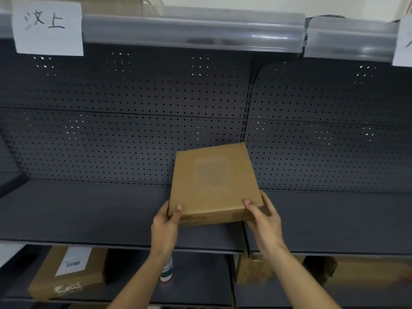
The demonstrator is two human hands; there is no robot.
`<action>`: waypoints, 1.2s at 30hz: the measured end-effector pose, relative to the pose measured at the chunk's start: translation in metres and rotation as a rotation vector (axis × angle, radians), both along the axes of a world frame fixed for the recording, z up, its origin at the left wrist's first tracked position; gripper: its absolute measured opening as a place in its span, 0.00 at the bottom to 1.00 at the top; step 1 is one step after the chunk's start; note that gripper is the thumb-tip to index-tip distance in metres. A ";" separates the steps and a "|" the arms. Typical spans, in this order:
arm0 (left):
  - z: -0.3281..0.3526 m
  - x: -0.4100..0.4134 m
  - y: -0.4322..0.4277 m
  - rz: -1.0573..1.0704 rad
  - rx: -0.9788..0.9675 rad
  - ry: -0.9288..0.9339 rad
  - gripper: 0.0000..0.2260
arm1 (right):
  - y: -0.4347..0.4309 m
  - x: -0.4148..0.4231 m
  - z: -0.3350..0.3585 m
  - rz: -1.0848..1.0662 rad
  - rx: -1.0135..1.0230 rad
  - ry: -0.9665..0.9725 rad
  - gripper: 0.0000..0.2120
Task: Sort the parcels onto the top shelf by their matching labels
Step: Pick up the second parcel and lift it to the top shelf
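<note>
Two hands hold a flat box over the middle shelf.
The box (214, 184) is smooth brown cardboard, square and shallow, tilted up at its far edge. The left hand (166, 226) and right hand (264, 216) grip its near corners, thumbs on top, fingers curled beneath. Behind stands dark perforated metal; above, a paper label (48, 26) on the top shelf's (194, 30) glossy plastic edge.

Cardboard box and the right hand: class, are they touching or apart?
Touching. The head view shows the right hand gripping the cardboard box at its near right corner, thumb pressed on top.
</note>
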State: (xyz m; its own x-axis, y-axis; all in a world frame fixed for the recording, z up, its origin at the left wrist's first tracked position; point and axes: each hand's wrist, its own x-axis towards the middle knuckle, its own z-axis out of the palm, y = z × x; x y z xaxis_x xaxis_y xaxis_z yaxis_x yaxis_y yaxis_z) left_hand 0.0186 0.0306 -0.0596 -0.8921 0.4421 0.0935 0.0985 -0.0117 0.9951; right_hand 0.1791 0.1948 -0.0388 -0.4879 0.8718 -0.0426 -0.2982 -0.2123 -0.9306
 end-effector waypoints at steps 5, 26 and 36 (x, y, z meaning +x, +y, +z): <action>0.014 0.015 -0.001 -0.056 -0.052 -0.044 0.28 | -0.020 0.009 0.026 -0.195 0.407 -0.187 0.32; 0.072 0.066 0.005 -0.282 0.287 -0.359 0.20 | -0.066 0.022 0.014 0.018 1.356 -0.424 0.39; 0.074 0.039 -0.029 -0.408 0.356 -0.410 0.24 | -0.044 0.037 0.025 0.100 0.476 -0.327 0.29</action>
